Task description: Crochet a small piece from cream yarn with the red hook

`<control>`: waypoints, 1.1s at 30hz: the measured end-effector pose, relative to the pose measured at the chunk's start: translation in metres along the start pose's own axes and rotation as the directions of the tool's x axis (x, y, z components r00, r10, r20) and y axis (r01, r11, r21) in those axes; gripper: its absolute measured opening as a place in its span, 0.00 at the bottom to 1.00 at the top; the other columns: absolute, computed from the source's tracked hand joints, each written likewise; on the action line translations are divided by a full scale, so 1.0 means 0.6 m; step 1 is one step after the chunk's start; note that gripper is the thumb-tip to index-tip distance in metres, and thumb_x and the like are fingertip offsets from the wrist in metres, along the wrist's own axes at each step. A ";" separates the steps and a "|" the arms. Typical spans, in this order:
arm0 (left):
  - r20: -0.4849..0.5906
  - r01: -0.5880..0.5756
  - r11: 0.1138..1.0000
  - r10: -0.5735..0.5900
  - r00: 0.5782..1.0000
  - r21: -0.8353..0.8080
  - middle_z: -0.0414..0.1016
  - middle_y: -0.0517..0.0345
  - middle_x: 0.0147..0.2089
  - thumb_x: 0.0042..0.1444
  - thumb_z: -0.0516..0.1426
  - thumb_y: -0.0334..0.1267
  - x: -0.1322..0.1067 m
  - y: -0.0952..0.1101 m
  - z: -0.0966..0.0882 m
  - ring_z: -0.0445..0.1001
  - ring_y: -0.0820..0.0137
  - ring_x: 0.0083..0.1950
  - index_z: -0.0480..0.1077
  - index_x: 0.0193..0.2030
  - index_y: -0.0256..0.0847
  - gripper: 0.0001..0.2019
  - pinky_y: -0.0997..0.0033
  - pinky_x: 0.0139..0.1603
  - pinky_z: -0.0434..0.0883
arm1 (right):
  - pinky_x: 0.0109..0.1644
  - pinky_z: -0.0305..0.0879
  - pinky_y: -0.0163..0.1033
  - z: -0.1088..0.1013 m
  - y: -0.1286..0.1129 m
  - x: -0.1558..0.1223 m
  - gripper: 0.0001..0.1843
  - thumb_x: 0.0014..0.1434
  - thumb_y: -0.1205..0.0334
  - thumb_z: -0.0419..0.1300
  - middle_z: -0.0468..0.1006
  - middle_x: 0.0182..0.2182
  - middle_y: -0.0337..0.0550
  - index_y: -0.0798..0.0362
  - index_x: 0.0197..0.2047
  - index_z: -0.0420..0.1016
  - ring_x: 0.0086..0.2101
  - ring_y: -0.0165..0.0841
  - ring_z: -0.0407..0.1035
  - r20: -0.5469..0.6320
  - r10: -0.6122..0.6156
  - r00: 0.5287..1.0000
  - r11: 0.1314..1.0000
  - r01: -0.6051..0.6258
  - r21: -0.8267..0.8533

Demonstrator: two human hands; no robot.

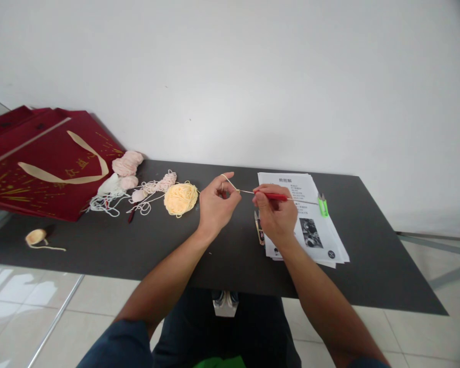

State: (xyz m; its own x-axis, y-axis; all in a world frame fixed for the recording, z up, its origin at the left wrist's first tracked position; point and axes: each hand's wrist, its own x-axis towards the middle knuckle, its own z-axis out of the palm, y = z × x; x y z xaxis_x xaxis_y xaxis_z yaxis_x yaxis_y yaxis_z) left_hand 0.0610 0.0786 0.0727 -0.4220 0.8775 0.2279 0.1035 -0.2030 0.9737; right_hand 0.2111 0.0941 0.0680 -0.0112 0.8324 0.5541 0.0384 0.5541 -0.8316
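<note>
My left hand (219, 203) is closed in a pinch on pale yellow yarn (229, 181), with a strand looped over its raised index finger. A small bit of yarn work seems to sit at its fingertips, too small to make out. Facing it, my right hand (278, 214) grips a crochet hook (273, 196) by its red handle. The hook's thin shaft points left toward my left fingertips, where it meets the yarn. Beside my left hand rests a yellow yarn ball (181, 199).
Printed sheets (312, 232) lie under my right hand, with green thread snips (322, 205) on top. Pink and white yarn (127, 163) lies by a dark red gift bag (61, 168). A small crocheted piece (36, 236) sits at the left of the dark table (230, 266). A wall stands behind.
</note>
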 end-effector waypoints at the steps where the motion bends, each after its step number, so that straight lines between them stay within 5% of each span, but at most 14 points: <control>1: 0.003 -0.038 0.999 0.038 0.999 0.023 0.75 0.67 0.28 0.50 0.62 0.29 -0.001 -0.001 0.000 0.64 0.76 0.28 0.78 0.55 0.39 0.23 0.73 0.35 0.65 | 0.34 0.74 0.36 0.000 -0.003 0.002 0.02 0.65 0.62 0.66 0.82 0.40 0.40 0.48 0.41 0.78 0.29 0.27 0.76 -0.021 0.050 0.999 0.998 -0.050 0.033; 6: 0.062 -0.073 0.996 0.075 0.995 -0.041 0.75 0.66 0.29 0.49 0.62 0.27 0.006 -0.008 -0.002 0.68 0.76 0.30 0.79 0.54 0.41 0.23 0.72 0.37 0.67 | 0.30 0.71 0.35 -0.006 -0.006 0.018 0.06 0.64 0.59 0.69 0.82 0.36 0.38 0.49 0.39 0.76 0.27 0.26 0.74 0.005 0.176 0.984 0.966 -0.173 0.193; 14: 0.265 0.214 0.919 -0.127 0.956 -0.332 0.76 0.65 0.28 0.44 0.67 0.27 0.020 -0.004 -0.011 0.68 0.77 0.28 0.81 0.47 0.39 0.20 0.74 0.31 0.62 | 0.32 0.70 0.37 -0.022 0.004 0.023 0.06 0.62 0.62 0.70 0.83 0.36 0.38 0.48 0.38 0.76 0.27 0.26 0.73 0.093 0.087 0.992 0.953 -0.110 0.282; 23: 0.435 0.417 0.786 -0.211 0.875 -0.458 0.78 0.61 0.27 0.41 0.66 0.25 0.023 0.009 -0.018 0.71 0.76 0.27 0.83 0.42 0.39 0.19 0.74 0.33 0.65 | 0.32 0.70 0.38 -0.019 0.015 0.024 0.08 0.59 0.61 0.73 0.83 0.35 0.37 0.47 0.37 0.77 0.28 0.29 0.74 0.138 0.064 0.988 0.872 -0.122 0.473; 28: 0.454 0.405 0.784 -0.178 0.873 -0.471 0.77 0.61 0.27 0.42 0.66 0.25 0.024 0.006 -0.020 0.71 0.76 0.27 0.83 0.41 0.39 0.17 0.73 0.34 0.66 | 0.31 0.70 0.38 -0.015 0.019 0.021 0.08 0.60 0.61 0.73 0.83 0.36 0.37 0.47 0.38 0.77 0.28 0.29 0.75 0.130 0.115 0.985 0.840 -0.166 0.516; 33: 0.370 0.241 0.896 -0.095 0.924 -0.373 0.77 0.62 0.28 0.43 0.66 0.26 0.025 0.002 -0.021 0.70 0.76 0.28 0.82 0.40 0.40 0.15 0.73 0.33 0.65 | 0.30 0.67 0.35 -0.010 0.005 0.022 0.10 0.59 0.59 0.73 0.81 0.34 0.36 0.48 0.37 0.76 0.27 0.27 0.73 0.101 0.240 0.965 0.809 -0.257 0.528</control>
State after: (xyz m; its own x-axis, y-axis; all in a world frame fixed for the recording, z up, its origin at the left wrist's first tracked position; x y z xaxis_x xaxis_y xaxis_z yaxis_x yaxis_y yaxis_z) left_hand 0.0433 0.0862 0.0772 -0.0665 0.9910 0.1165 -0.3447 -0.1324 0.9293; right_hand 0.2168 0.1070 0.0729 -0.1028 0.9379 0.3312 -0.4939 0.2409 -0.8355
